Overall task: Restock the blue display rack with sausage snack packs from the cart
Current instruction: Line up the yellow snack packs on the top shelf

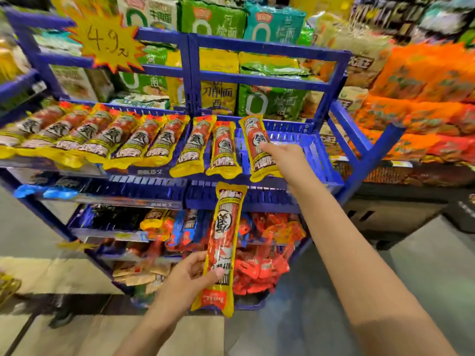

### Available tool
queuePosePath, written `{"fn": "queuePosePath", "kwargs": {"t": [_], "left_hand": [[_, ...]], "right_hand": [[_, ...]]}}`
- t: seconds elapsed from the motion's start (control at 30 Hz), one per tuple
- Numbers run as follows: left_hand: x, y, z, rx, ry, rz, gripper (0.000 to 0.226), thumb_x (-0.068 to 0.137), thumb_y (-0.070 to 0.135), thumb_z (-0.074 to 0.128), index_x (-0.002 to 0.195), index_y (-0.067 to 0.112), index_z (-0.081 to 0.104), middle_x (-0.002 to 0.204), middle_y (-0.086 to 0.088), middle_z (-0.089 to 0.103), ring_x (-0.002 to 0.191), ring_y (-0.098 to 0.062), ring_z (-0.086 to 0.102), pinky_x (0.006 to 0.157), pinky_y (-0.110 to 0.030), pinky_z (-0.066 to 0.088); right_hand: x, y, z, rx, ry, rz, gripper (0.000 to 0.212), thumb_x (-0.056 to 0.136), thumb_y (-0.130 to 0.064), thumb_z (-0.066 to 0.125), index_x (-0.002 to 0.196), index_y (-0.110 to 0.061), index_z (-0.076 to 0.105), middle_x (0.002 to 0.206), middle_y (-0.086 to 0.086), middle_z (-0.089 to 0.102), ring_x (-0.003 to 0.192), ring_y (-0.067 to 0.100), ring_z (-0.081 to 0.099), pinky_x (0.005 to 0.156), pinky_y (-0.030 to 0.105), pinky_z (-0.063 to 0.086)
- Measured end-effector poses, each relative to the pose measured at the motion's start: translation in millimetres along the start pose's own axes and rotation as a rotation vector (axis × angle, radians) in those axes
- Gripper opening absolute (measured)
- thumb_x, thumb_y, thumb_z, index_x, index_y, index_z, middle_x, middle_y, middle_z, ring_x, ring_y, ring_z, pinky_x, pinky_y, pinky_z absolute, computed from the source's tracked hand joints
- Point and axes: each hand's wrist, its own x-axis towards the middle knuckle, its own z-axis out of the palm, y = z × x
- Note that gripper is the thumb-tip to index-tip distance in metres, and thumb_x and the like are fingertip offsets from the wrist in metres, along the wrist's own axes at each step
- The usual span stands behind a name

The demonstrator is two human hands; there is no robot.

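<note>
Head camera looks down over both arms at the blue display rack (267, 48). The right hand (285, 156) reaches out to the top tray, its fingers (264, 146) extended and resting on the last sausage pack in the row (255, 147); they look fairly straight, pressing rather than gripping, though the far side of the hand is hidden. Beyond those fingers, to their right, the tray floor (303, 150) lies bare, with room for more. The left hand (190, 273) holds a second sausage pack (225, 242) upright near its lower end, thumb over the front and fingers curled behind, well below the tray and in front of the lower shelves. The cart is not in view.

From here I'd say the risk is the pack under the right fingers: it hangs over the tray's front lip, so a light push could slide it off. The held pack is gripped low, so it may flop when lifted in beside the row.
</note>
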Motion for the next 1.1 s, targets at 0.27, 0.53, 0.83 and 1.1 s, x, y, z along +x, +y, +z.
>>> {"fn": "queuePosePath", "kwargs": {"t": [0.27, 0.53, 0.83, 1.1], "left_hand": [[-2, -6, -8, -0.005, 0.006, -0.042, 0.031, 0.080, 0.016, 0.071, 0.109, 0.016, 0.061, 0.101, -0.002, 0.073, 0.092, -0.017, 0.070, 0.077, -0.030, 0.056], [-1, -2, -12, 0.030, -0.004, -0.031, 0.031, 0.082, 0.016, 0.069, 0.111, 0.016, 0.060, 0.103, 0.000, 0.072, 0.096, -0.016, 0.068, 0.089, -0.036, 0.054], [9, 15, -31, 0.232, -0.107, 0.056, 0.030, 0.077, 0.013, 0.074, 0.105, 0.022, 0.066, 0.096, 0.009, 0.073, 0.090, -0.005, 0.067, 0.076, -0.016, 0.053], [36, 45, -32, 0.693, -0.243, 0.118, 0.036, 0.063, 0.035, 0.085, 0.095, 0.032, 0.067, 0.102, 0.013, 0.069, 0.098, 0.002, 0.062, 0.092, -0.026, 0.046]], "right_hand": [[6, -5, 17, -0.179, 0.003, 0.068, 0.048, 0.090, -0.030, 0.061, 0.059, -0.015, 0.027, 0.058, 0.001, 0.017, 0.052, 0.016, 0.017, 0.054, 0.032, 0.017], [9, -4, 15, -0.224, -0.075, 0.040, 0.053, 0.093, -0.032, 0.058, 0.056, -0.016, 0.023, 0.054, 0.001, 0.018, 0.047, 0.016, 0.017, 0.050, 0.028, 0.020], [-18, -4, -10, -0.374, 0.093, -0.284, 0.027, 0.098, -0.032, 0.048, 0.084, -0.011, 0.060, 0.079, 0.001, 0.055, 0.072, 0.014, 0.050, 0.065, 0.027, 0.038], [-104, 38, -50, -0.508, -0.409, -0.368, 0.023, 0.087, -0.021, 0.067, 0.110, -0.020, 0.066, 0.105, -0.007, 0.068, 0.098, 0.002, 0.061, 0.090, 0.023, 0.048]]}}
